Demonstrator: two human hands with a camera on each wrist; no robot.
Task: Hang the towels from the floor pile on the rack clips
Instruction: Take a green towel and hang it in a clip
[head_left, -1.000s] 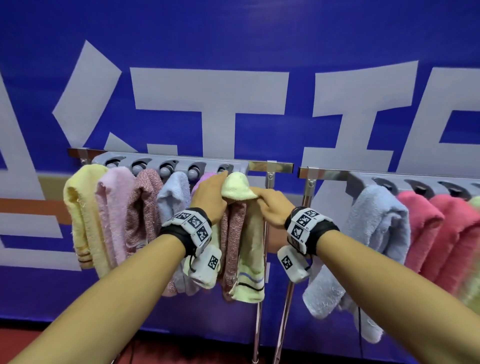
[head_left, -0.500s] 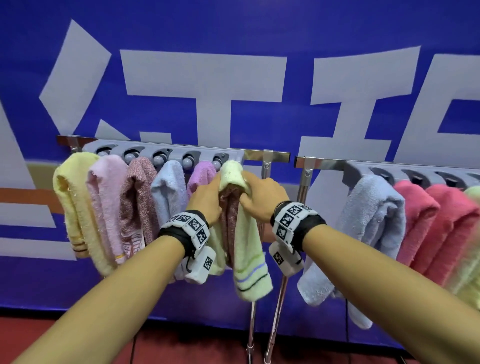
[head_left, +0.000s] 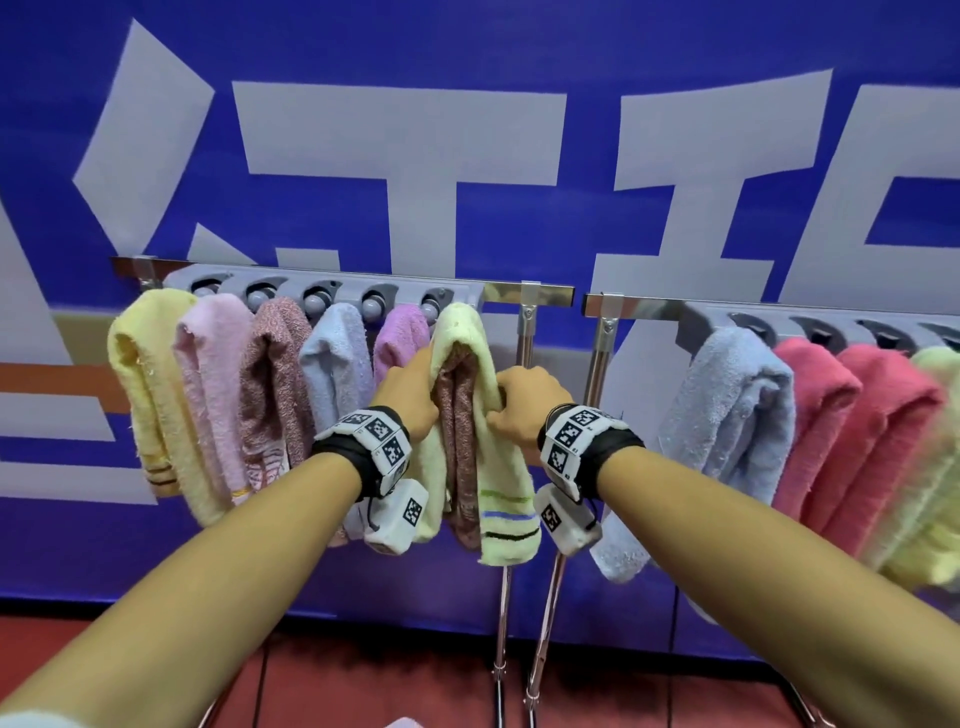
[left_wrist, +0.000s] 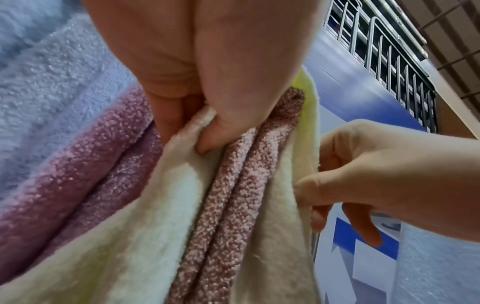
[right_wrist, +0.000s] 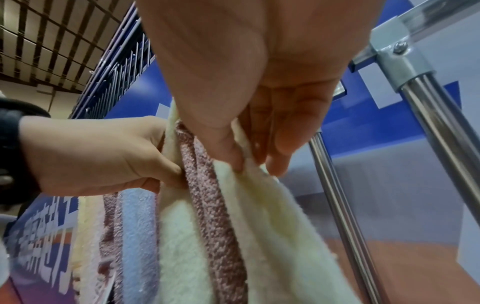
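Observation:
A pale yellow-green towel (head_left: 498, 441) hangs from the last clip of the left grey clip rack (head_left: 332, 286), draped over a speckled maroon towel (head_left: 460, 415). My left hand (head_left: 410, 395) pinches the yellow-green towel's (left_wrist: 161, 205) left fold between thumb and fingers (left_wrist: 207, 135). My right hand (head_left: 524, 405) pinches its (right_wrist: 272, 205) right fold the same way, the fingertips (right_wrist: 233, 158) pressed on the cloth. Both hands sit just below the rack, on either side of the towel.
Yellow, pink, maroon, blue and purple towels (head_left: 332, 364) fill the left rack. The right rack (head_left: 779, 322) carries blue, pink and yellow-green towels. Two chrome poles (head_left: 524, 467) stand between the racks, right of my right hand. A blue banner wall is behind; red floor (head_left: 415, 675) lies below.
The towel's top went up into the last clip and now hangs there. Both hands slid down from its top to its sides.

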